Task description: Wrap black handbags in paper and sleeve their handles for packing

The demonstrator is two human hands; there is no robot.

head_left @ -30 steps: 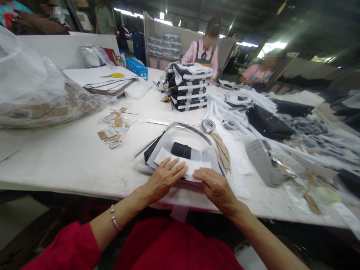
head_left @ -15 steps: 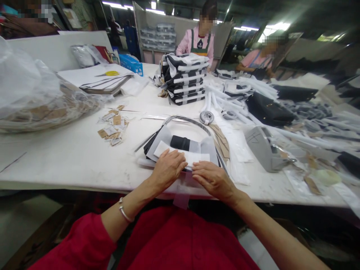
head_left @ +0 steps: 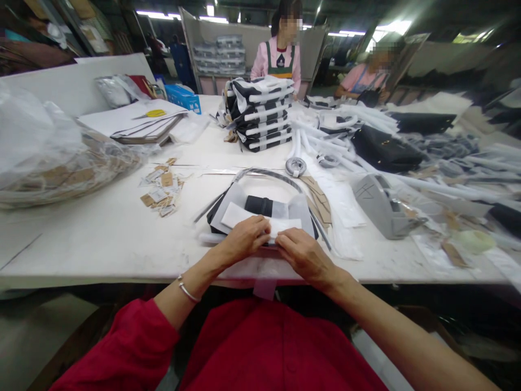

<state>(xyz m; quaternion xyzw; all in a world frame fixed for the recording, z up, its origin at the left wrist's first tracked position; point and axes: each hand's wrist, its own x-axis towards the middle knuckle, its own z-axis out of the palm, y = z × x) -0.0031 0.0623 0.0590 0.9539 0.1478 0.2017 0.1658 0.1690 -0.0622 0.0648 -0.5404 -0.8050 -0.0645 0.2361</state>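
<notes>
A black handbag point(head_left: 259, 205) lies on the table in front of me, partly covered by grey-white wrapping paper point(head_left: 231, 200). A white foam strip point(head_left: 236, 215) lies across its near side. My left hand point(head_left: 249, 234) has its fingers curled over the near edge of the strip, pinching it. Close beside it, my right hand point(head_left: 303, 254) grips the same edge with bent fingers. The thumbs and whatever lies under the fingertips are mostly hidden. A wrapped bag handle point(head_left: 268, 175) arches behind the bag. Below my hands a clear strip point(head_left: 265, 288) hangs over the table edge.
Paper tags point(head_left: 165, 187) lie left, near a large plastic bag point(head_left: 40, 157). Yellow-handled scissors point(head_left: 154, 113) rest on papers. Wrapped bags point(head_left: 264, 117) are stacked ahead. A grey tape dispenser point(head_left: 376, 209) stands right, before wrapped handles and bags. Two co-workers are across the table.
My fingers, laid out flatter over the strip before, are now curled in at its near edge. Both hands are closer together. The camera view has shifted slightly.
</notes>
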